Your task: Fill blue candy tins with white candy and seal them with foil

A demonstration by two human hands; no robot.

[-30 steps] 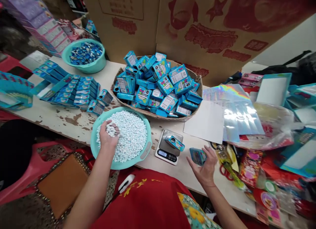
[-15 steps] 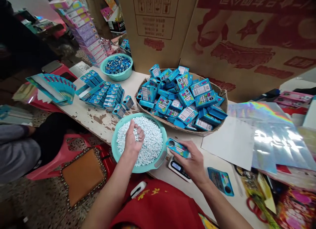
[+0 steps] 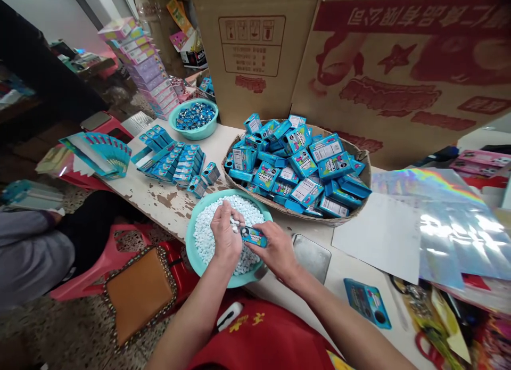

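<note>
Above a turquoise basin [image 3: 190, 247] of small white candies [image 3: 205, 229], my left hand [image 3: 227, 231] is cupped round some of the candies, a few showing at its fingers. My right hand [image 3: 279, 247] grips a small blue candy box [image 3: 254, 236] by its end. The box is tilted, and its round hole meets the candies at my left fingers. Right of the basin, partly behind my right hand, lies a small scale [image 3: 313, 257] with a bare metal top. Its display is hidden.
A cut-down carton [image 3: 351, 213] heaped with blue boxes stands behind the basin. Rows of small boxes [image 3: 187, 162] and another turquoise basin [image 3: 199, 131] are at the left. A flat blue card [image 3: 367, 302] and scissors [image 3: 429, 348] lie right. A person's leg [image 3: 85, 231] is at left.
My right hand has carried the box left from over the scale to my left hand, uncovering the scale's top. My left hand has lifted its candies toward the box's hole.
</note>
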